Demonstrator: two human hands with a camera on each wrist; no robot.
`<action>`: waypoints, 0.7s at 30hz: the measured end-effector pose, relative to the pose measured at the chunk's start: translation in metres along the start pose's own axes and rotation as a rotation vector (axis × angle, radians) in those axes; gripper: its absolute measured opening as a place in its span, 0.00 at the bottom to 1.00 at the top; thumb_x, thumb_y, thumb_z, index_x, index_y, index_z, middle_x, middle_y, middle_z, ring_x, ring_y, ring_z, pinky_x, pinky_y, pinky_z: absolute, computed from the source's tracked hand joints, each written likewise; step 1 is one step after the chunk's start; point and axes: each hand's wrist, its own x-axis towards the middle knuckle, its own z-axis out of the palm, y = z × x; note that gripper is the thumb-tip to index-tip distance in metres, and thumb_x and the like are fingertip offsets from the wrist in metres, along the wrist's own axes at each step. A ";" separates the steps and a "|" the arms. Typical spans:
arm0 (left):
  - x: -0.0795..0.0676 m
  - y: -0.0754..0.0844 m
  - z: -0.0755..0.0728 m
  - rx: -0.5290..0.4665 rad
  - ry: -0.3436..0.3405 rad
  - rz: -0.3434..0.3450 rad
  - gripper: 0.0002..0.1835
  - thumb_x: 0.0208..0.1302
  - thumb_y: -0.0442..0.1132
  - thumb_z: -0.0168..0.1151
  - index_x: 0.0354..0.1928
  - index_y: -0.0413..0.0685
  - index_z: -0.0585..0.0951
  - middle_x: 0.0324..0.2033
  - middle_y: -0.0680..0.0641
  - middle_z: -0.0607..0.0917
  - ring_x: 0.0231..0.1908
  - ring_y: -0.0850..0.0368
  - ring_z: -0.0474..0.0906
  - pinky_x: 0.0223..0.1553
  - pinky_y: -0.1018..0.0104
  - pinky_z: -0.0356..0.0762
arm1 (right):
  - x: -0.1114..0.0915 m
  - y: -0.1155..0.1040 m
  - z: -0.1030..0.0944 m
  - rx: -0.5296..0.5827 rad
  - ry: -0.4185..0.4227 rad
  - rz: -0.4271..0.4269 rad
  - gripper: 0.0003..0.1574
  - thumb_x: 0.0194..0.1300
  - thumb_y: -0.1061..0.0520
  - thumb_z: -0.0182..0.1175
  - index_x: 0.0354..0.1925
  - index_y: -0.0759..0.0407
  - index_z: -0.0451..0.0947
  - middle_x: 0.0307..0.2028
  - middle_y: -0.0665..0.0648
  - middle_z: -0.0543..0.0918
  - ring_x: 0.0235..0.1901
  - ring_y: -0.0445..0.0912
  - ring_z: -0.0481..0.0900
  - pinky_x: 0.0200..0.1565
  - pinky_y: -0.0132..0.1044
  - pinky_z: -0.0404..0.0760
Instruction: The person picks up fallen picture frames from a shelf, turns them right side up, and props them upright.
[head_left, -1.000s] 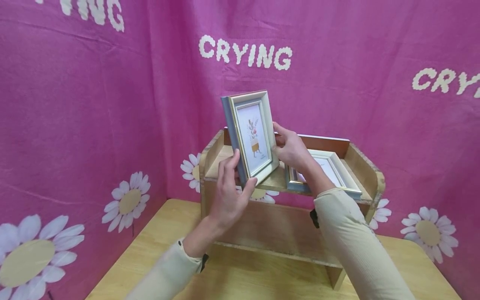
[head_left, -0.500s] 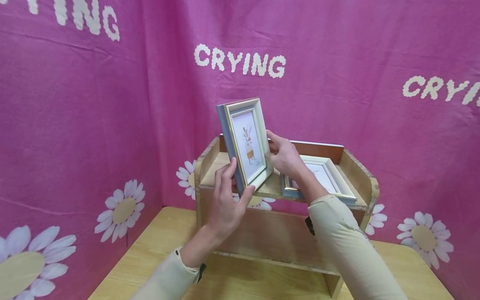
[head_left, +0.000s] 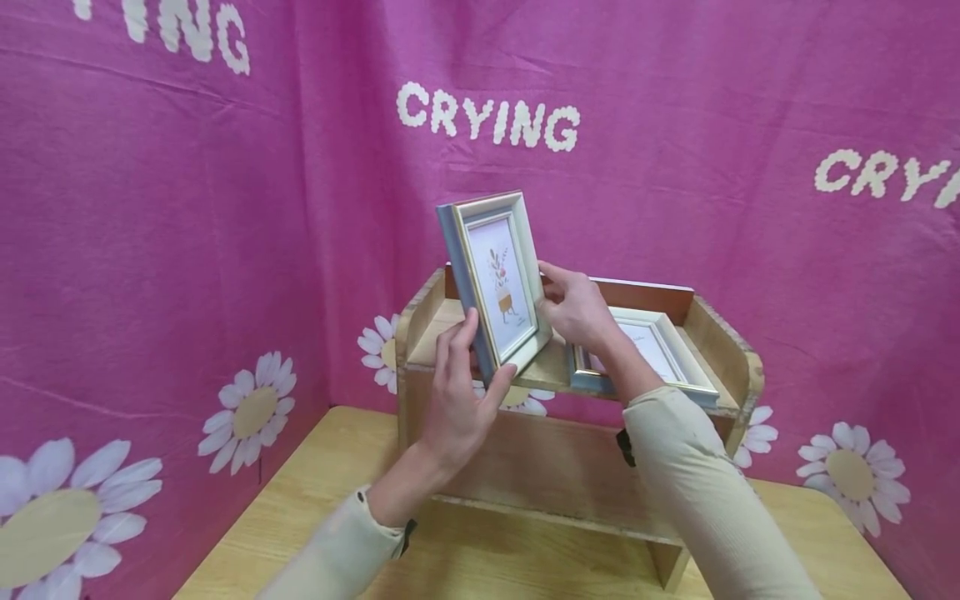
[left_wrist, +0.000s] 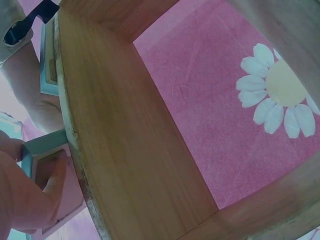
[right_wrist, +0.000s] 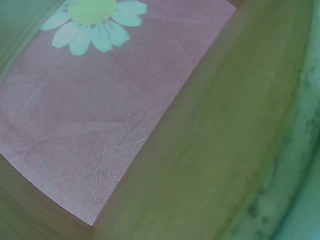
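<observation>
In the head view a picture frame [head_left: 502, 283] stands tilted over the top of a small wooden shelf [head_left: 540, 454], its cream and blue-grey border round a print of a vase with flowers. My left hand [head_left: 456, 412] grips its lower left edge, thumb at the bottom corner of the front. At the right edge, my right hand [head_left: 581, 312] pinches the border, fingers going behind it. A second picture frame [head_left: 688, 354] lies flat on the shelf's right side, partly covered by the right forearm. The left wrist view shows the left hand [left_wrist: 22, 192] with fingers on the held frame's back.
The shelf has raised side panels [head_left: 726, 342] and a low back rail [head_left: 637, 296]. It stands on a light wooden table [head_left: 315, 487]. Pink cloth [head_left: 675, 108] with daisies and lettering hangs behind and at the left. The shelf's board [right_wrist: 210, 125] fills much of the right wrist view.
The whole head view shifts slightly between frames. Both hands keep their hold on the picture frame, which stays at nearly the same tilt over the shelf.
</observation>
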 end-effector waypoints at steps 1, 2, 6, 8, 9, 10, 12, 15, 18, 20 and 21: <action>0.000 0.000 0.000 0.001 0.000 0.000 0.41 0.61 0.29 0.67 0.72 0.35 0.57 0.58 0.33 0.68 0.39 0.47 0.79 0.35 0.65 0.85 | 0.000 0.000 0.000 0.000 -0.004 0.000 0.39 0.64 0.69 0.50 0.73 0.63 0.61 0.50 0.69 0.84 0.50 0.52 0.81 0.50 0.42 0.77; 0.000 0.001 0.000 0.001 -0.002 0.000 0.41 0.61 0.29 0.67 0.72 0.35 0.57 0.58 0.33 0.68 0.39 0.47 0.79 0.35 0.64 0.85 | -0.001 -0.001 -0.001 0.003 -0.010 0.000 0.39 0.64 0.68 0.50 0.73 0.62 0.61 0.50 0.69 0.84 0.50 0.52 0.81 0.50 0.41 0.77; 0.001 0.001 0.000 0.000 -0.003 0.007 0.41 0.61 0.29 0.68 0.73 0.36 0.57 0.58 0.33 0.68 0.41 0.46 0.79 0.35 0.63 0.85 | 0.000 -0.005 -0.008 0.014 -0.009 0.010 0.39 0.67 0.66 0.48 0.75 0.62 0.56 0.54 0.71 0.81 0.54 0.55 0.79 0.55 0.45 0.77; 0.002 0.001 0.000 -0.002 -0.002 0.012 0.41 0.61 0.29 0.68 0.72 0.36 0.56 0.58 0.33 0.68 0.42 0.46 0.80 0.35 0.62 0.86 | -0.001 -0.010 -0.013 0.033 0.021 0.015 0.39 0.70 0.62 0.49 0.77 0.59 0.54 0.58 0.71 0.78 0.58 0.57 0.77 0.59 0.49 0.76; 0.002 0.001 0.001 -0.001 -0.001 0.016 0.41 0.61 0.29 0.68 0.72 0.35 0.56 0.58 0.33 0.69 0.42 0.46 0.80 0.35 0.62 0.86 | 0.000 -0.014 -0.017 0.041 0.043 0.011 0.39 0.71 0.60 0.51 0.77 0.57 0.53 0.61 0.70 0.76 0.60 0.58 0.76 0.61 0.51 0.75; 0.003 0.001 0.001 0.000 0.002 0.020 0.41 0.61 0.29 0.68 0.72 0.35 0.56 0.57 0.33 0.69 0.42 0.46 0.80 0.35 0.61 0.86 | 0.000 -0.020 -0.020 0.054 0.062 -0.002 0.39 0.72 0.57 0.52 0.77 0.54 0.54 0.63 0.69 0.75 0.62 0.58 0.74 0.62 0.52 0.74; 0.004 0.001 0.000 0.003 0.002 0.021 0.41 0.61 0.29 0.68 0.72 0.36 0.57 0.58 0.33 0.69 0.43 0.46 0.80 0.35 0.62 0.86 | 0.000 -0.034 -0.027 0.067 0.092 -0.056 0.39 0.72 0.52 0.55 0.77 0.50 0.56 0.66 0.66 0.71 0.65 0.59 0.71 0.64 0.55 0.72; 0.005 0.001 -0.001 0.015 -0.005 0.019 0.41 0.60 0.30 0.69 0.72 0.37 0.57 0.58 0.34 0.69 0.42 0.47 0.79 0.36 0.62 0.86 | 0.001 -0.058 -0.033 0.045 0.114 -0.180 0.40 0.69 0.47 0.60 0.75 0.46 0.60 0.68 0.61 0.66 0.68 0.56 0.66 0.66 0.56 0.69; 0.004 0.001 -0.001 0.020 -0.012 0.020 0.42 0.60 0.31 0.70 0.72 0.38 0.57 0.58 0.35 0.69 0.40 0.48 0.79 0.36 0.62 0.86 | 0.002 -0.077 -0.034 -0.013 0.105 -0.308 0.43 0.64 0.44 0.64 0.74 0.44 0.63 0.70 0.59 0.63 0.69 0.52 0.62 0.67 0.56 0.65; 0.003 0.001 0.000 0.028 -0.015 0.027 0.42 0.60 0.31 0.70 0.72 0.37 0.57 0.57 0.35 0.70 0.38 0.48 0.79 0.36 0.63 0.85 | 0.003 -0.086 -0.033 -0.059 0.087 -0.373 0.45 0.61 0.44 0.67 0.73 0.45 0.64 0.71 0.58 0.62 0.69 0.50 0.60 0.68 0.55 0.64; 0.003 0.001 0.001 0.034 -0.015 0.032 0.42 0.60 0.31 0.70 0.72 0.37 0.58 0.57 0.34 0.70 0.37 0.49 0.79 0.36 0.63 0.85 | 0.004 -0.088 -0.032 -0.079 0.072 -0.397 0.46 0.60 0.45 0.68 0.73 0.46 0.64 0.71 0.59 0.61 0.70 0.50 0.60 0.68 0.54 0.64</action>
